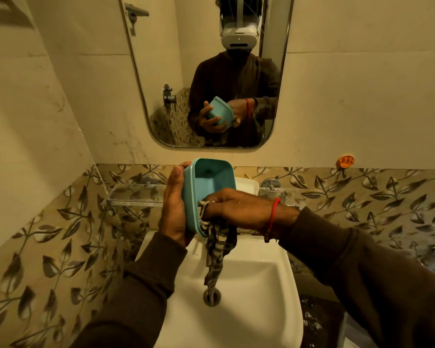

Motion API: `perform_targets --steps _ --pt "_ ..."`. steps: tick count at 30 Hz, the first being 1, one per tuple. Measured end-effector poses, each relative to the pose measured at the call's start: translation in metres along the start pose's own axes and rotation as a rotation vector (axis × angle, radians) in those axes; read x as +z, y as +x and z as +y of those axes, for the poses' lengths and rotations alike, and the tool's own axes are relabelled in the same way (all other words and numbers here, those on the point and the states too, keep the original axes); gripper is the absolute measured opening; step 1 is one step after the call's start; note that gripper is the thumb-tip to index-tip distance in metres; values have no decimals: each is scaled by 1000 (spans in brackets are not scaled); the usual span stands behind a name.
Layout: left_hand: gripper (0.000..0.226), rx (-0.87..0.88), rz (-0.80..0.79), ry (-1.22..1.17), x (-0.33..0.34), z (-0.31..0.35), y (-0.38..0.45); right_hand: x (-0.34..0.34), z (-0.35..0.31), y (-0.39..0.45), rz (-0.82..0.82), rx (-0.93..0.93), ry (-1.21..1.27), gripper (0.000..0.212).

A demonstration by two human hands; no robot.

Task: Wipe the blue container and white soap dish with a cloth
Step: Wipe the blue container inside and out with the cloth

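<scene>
My left hand (pixel 173 204) grips the blue container (pixel 209 182) by its left side and holds it tilted over the sink, its open side facing me. My right hand (pixel 232 205) is closed on a striped cloth (pixel 217 243) and presses it against the container's lower right rim; the cloth's loose end hangs down to the drain. The white soap dish (pixel 248 186) sits on the clear shelf behind the container, mostly hidden by it.
A white sink (pixel 256 285) with a drain (pixel 212 296) lies below my hands. A clear wall shelf (pixel 136 193) runs behind, under a mirror (pixel 206 71). An orange hook (pixel 345 161) sticks to the wall at right. Leaf-patterned tiles cover the lower wall.
</scene>
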State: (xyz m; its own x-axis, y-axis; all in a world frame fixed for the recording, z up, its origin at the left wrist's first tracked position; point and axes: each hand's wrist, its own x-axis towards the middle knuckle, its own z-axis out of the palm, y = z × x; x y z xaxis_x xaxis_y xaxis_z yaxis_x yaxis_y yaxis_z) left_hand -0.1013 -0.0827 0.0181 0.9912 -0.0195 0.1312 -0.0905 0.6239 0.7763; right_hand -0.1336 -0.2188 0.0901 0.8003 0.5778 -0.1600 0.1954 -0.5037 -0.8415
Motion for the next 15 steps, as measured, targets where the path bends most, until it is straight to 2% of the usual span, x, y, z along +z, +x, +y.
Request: perform_targets --steps 2,5,7,8,9,11,12,15 --pt "83 -91 -36 -123 -1 0 -1 -7 -5 -4 -21 -8 31 19" --pt "77 -141 -129 -320 -2 0 -2 -19 -15 -11 -62 -63 190 26" --pt "74 -73 -205 -436 1 -3 -5 -27 -21 -18 -122 -71 420 31" --pt "62 0 -214 -417 2 -3 -4 -31 -23 -21 -135 -82 529 27" --pt "55 -18 -159 -360 -2 -5 1 -36 -24 -24 -124 -91 632 22" --pt "74 -37 -16 -231 -18 -15 5 -46 -27 -30 -44 -118 846 24" --pt "79 -54 -20 -264 -24 -17 3 -52 -26 -32 20 -150 946 27" --pt "65 -115 -94 -410 -31 -16 -3 -68 -22 -37 208 -219 1099 32"
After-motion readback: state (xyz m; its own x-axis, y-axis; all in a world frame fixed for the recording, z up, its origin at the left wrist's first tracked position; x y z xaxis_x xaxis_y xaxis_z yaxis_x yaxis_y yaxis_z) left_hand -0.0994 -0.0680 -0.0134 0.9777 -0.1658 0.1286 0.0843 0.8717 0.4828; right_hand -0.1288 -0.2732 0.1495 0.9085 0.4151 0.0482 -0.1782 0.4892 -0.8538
